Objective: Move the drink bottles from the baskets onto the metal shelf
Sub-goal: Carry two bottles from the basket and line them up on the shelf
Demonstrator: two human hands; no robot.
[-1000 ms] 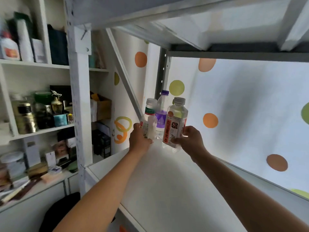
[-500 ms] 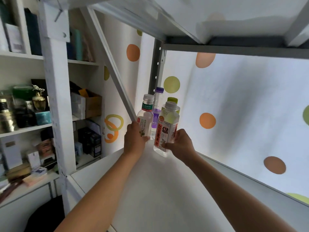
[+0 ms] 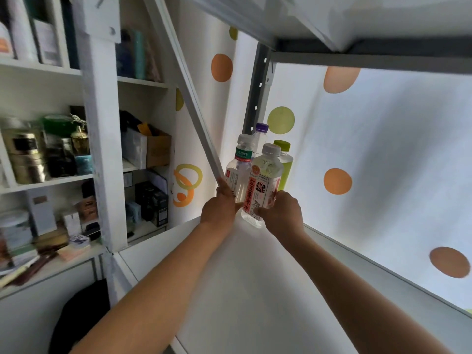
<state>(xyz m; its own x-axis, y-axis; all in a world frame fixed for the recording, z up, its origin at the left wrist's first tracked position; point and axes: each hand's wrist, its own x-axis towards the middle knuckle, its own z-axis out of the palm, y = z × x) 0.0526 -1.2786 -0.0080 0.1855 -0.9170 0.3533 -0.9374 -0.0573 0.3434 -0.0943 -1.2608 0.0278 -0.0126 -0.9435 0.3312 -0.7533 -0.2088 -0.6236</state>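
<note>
Four drink bottles stand out at the centre of the frame, at the far corner of the white metal shelf (image 3: 255,290). Two are in hand. The left hand (image 3: 221,209) grips a clear bottle with a green neck band (image 3: 240,169), its fingers wrapped round the lower body. The right hand (image 3: 282,213) holds a clear bottle with a white cap and a red-and-white label (image 3: 263,186) printed with dark characters, its fingers curled round the lower part; this bottle leans slightly to the left and sits just in front of the others, and whether its base touches the shelf cannot be told. Behind these two are a clear bottle with a purple cap (image 3: 261,131), next to the grey upright post (image 3: 258,90), and a green bottle with a lime cap (image 3: 284,159) to its right. The two held bottles are touching or almost touching each other. Both bare forearms reach up from the bottom of the frame. On the left, white shelves (image 3: 51,180) carry tins, boxes and jars. Behind the bottles a white sheet with orange and green dots (image 3: 383,149) fills the right side.
</note>
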